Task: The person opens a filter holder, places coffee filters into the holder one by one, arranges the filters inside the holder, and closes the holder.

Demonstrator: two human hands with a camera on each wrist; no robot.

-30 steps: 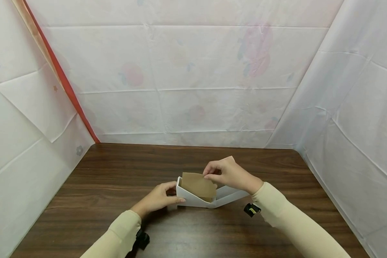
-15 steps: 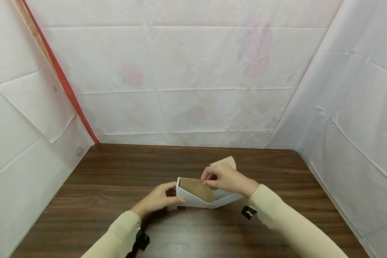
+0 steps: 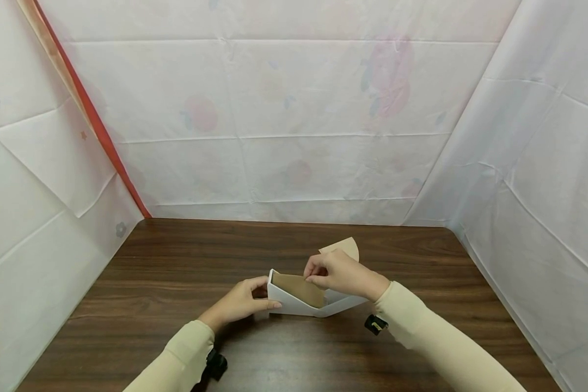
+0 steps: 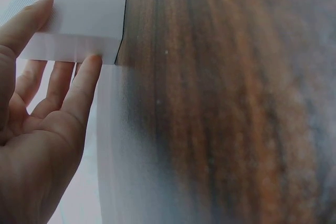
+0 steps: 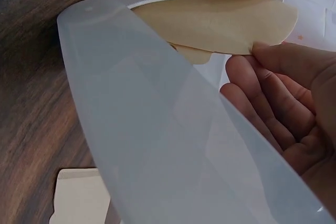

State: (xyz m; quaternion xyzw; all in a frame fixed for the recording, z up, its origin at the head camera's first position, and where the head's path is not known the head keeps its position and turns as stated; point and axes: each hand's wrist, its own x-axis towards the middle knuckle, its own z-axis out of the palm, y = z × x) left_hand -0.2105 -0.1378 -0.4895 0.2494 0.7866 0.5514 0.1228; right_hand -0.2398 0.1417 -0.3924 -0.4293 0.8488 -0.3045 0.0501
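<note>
A white box with a sloping top edge stands on the table, its right part folded outward. At its left end my left hand holds it, thumb along the front and fingers against the end face, as the left wrist view shows. Inside the box sits a brown paper coffee filter, partly hidden by the wall. My right hand pinches the filter's upper edge between thumb and index finger; in the right wrist view the fingers curl below it. A second brown sheet shows behind the pinched filter.
Another tan paper coffee filter lies on the table behind my right hand, partly covered by it. The dark wood tabletop is bordered by pale cloth walls at the back and sides.
My right hand has lowered the brown filter deeper into the box and moved slightly left, uncovering more of the filter lying behind. My left hand has stayed put.
</note>
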